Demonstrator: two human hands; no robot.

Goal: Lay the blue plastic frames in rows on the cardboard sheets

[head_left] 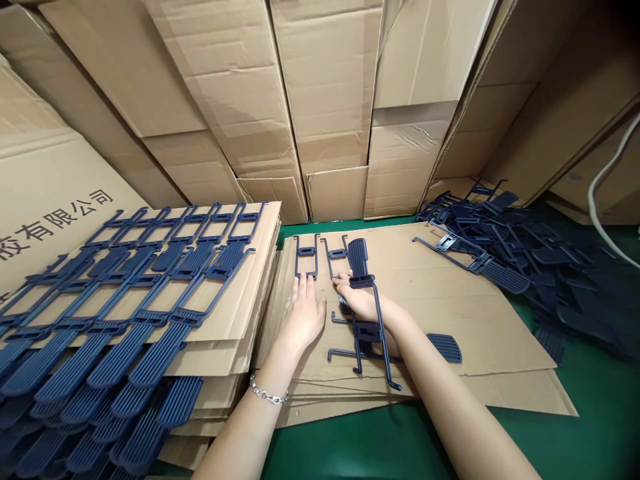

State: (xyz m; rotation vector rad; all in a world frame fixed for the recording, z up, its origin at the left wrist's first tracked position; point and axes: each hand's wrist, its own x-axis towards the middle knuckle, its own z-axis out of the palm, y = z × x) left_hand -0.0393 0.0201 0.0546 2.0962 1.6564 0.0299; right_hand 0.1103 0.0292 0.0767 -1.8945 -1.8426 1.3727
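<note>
Dark-blue, apparently plastic, the long bracket with a ribbed paddle and hooked wire-like legs (379,310) lies across the bare right hand (364,301) and wrist, just right of the row. Its long axis runs away from the wearer: paddle at the far end, legs toward the body, slanting slightly right. The right hand is nearer to it than the left. The fingers of the right hand reach the near end of a flat dark-blue rectangular frame (337,254), whose hooks point away, so the two pieces stand end for end. Whether the right hand is closed on the long bracket cannot be judged.

The bare left hand (306,312) lies palm down, fingers extended and gripping nothing visible, on the near end of a matching blue hooked frame (307,251). Another blue bracket with a ribbed paddle (445,348) lies crosswise beneath the right forearm.

All rest on a brown cardboard sheet (450,280). To the left, rows of blue brackets (187,317) cover a layered cardboard stack (243,317); to the right sits a tangled blue heap (555,267).
</note>
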